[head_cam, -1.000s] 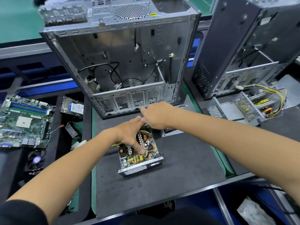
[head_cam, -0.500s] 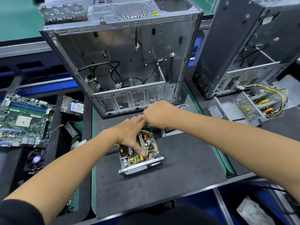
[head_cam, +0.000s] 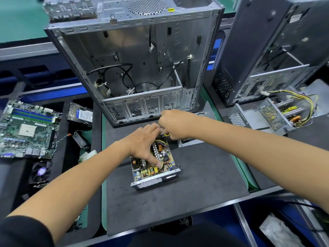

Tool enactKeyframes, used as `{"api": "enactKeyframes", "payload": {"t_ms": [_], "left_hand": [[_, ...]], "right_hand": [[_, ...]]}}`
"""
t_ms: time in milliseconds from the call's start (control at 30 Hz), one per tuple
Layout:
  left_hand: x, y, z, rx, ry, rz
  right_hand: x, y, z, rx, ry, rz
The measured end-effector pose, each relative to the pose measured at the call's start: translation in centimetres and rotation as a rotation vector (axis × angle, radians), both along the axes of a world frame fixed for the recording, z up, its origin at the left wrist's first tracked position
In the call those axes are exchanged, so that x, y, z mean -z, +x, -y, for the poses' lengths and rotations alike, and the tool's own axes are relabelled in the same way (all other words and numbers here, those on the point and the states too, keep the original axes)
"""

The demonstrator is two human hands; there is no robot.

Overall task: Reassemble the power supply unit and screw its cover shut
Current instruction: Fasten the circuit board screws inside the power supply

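Note:
The open power supply unit (head_cam: pixel 154 177) lies on the dark mat (head_cam: pixel 195 184), its circuit board (head_cam: pixel 142 172) exposed. My left hand (head_cam: pixel 142 141) lies flat over the board's far half, fingers stretched out, thumb pressing down near the board's middle. My right hand (head_cam: pixel 173 123) hovers curled at the unit's far end, and a yellow wire (head_cam: pixel 166 134) shows just under its fingers; the rest of what it grips is hidden. A grey metal cover piece (head_cam: pixel 191 142) lies partly under my right forearm.
An empty computer case (head_cam: pixel 135 50) stands open right behind the unit. A second case (head_cam: pixel 267 50) and another opened power supply (head_cam: pixel 277 113) sit at the right. A motherboard (head_cam: pixel 26 129), hard drive (head_cam: pixel 81 114) and fan (head_cam: pixel 41 172) lie in trays at the left.
My right hand has shifted slightly right and away from the left hand. My left hand's fingers have stretched out further over the board's far end; the thumb stays pressed down.

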State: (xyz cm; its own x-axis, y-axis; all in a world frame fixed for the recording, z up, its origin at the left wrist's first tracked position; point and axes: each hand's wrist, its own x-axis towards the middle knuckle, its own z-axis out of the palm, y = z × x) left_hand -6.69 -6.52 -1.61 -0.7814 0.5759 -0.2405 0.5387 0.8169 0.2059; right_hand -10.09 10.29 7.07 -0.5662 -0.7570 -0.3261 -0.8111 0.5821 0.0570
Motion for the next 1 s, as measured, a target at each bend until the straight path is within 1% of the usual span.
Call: {"api": "enactKeyframes", "payload": {"t_ms": [200, 267, 367, 433, 700, 733, 800, 867, 1000], "left_hand": [[-0.1, 0.0, -0.1, -0.009, -0.016, 0.025], [-0.3, 0.0, -0.2, -0.012, -0.027, 0.035], [-0.4, 0.0, -0.2, -0.007, -0.045, 0.050], [-0.4, 0.0, -0.3, -0.013, -0.036, 0.063], [-0.6, -0.1, -0.5, -0.051, 0.026, 0.127], [-0.6, -0.1, -0.5, -0.049, 0.017, 0.127], [-0.5, -0.2, -0.4, -0.045, -0.006, 0.126], [-0.5, -0.2, -0.4, -0.039, -0.017, 0.124], [-0.2, -0.2, -0.3, -0.037, 0.002, 0.098]], "right_hand": [[1.3, 0.5, -0.5, 0.064, -0.047, -0.069], [1.2, 0.6, -0.6, 0.071, -0.064, -0.002], [0.5, 0.6, -0.5, -0.001, -0.004, 0.067], [0.1, 0.5, -0.4, -0.020, 0.026, 0.038], [0.8, 0.9, 0.0, 0.013, 0.019, -0.119], [0.8, 0.8, -0.1, 0.027, 0.021, -0.099], [0.4, 0.6, -0.2, 0.063, 0.005, 0.008], [-0.3, 0.4, -0.4, 0.057, 0.012, 0.089], [-0.6, 0.1, -0.4, -0.003, 0.037, 0.027]]}}
